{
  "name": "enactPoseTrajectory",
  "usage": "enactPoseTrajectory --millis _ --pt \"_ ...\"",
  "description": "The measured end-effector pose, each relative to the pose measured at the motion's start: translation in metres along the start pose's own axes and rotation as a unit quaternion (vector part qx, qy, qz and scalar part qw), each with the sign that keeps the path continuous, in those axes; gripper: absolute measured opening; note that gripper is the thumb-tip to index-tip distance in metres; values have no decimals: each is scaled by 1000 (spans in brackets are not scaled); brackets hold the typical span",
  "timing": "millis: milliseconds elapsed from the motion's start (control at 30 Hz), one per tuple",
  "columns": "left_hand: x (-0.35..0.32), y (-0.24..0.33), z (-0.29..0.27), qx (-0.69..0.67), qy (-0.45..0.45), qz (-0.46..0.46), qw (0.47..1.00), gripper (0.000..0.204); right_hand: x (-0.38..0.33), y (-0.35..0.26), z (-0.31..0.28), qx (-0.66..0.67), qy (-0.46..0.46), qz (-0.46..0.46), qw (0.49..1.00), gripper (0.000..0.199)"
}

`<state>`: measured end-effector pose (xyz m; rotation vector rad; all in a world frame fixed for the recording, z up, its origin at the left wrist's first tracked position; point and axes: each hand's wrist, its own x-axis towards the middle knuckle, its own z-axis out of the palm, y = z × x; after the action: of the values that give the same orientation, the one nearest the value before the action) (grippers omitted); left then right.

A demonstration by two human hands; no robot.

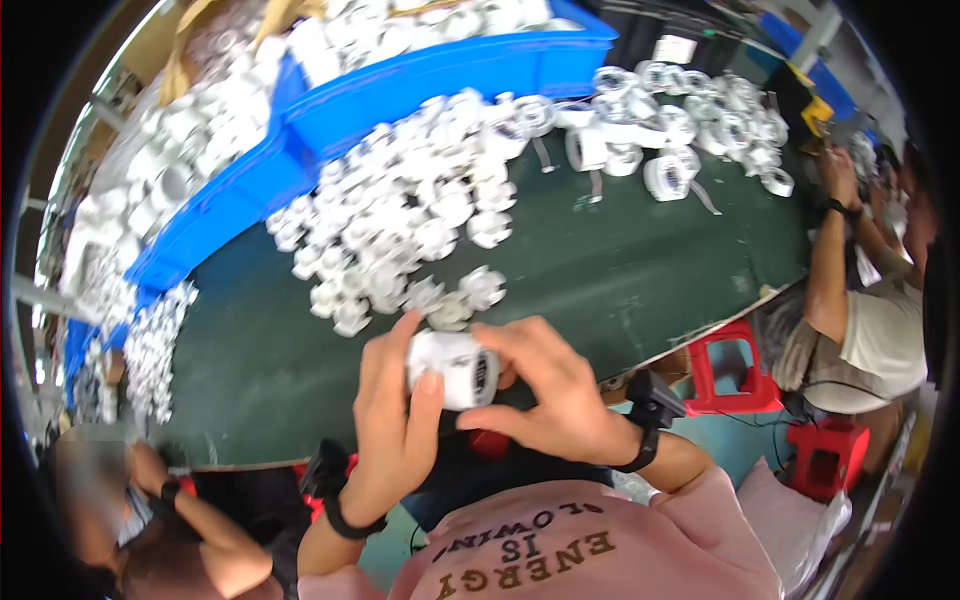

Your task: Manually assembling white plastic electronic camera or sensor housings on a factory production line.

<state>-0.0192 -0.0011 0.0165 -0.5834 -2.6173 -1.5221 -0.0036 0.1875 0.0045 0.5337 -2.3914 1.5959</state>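
Note:
Near the front edge of the table I hold a white, rounded plastic housing (437, 362) whose right end shows dark markings or slots. My left hand (388, 415) is closed on its left side, thumb pressed against the front. My right hand (565, 400) curves around the right end, with the index finger at the top and the thumb below. Just beyond my fingers lie a few white pronged plastic parts (482, 288). Behind them spreads a large heap of similar white parts (400, 215).
Blue bins (440, 90) full of white parts stand along the far side. Round white units (668, 178) with short strips lie at the back right on the green table (620, 270). Small white pieces (152, 350) are piled at left. Other people sit left and right. A red stool (735, 370) stands at right.

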Motion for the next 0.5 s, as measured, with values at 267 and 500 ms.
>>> enactPoseTrajectory --millis 267,500 --pt "-14 -15 -4 -295 25 -232 927 60 16 3 -43 -114 -96 -114 982 55" --pt "-37 -106 -127 -84 249 -241 934 65 58 111 -173 -535 91 -76 837 49"
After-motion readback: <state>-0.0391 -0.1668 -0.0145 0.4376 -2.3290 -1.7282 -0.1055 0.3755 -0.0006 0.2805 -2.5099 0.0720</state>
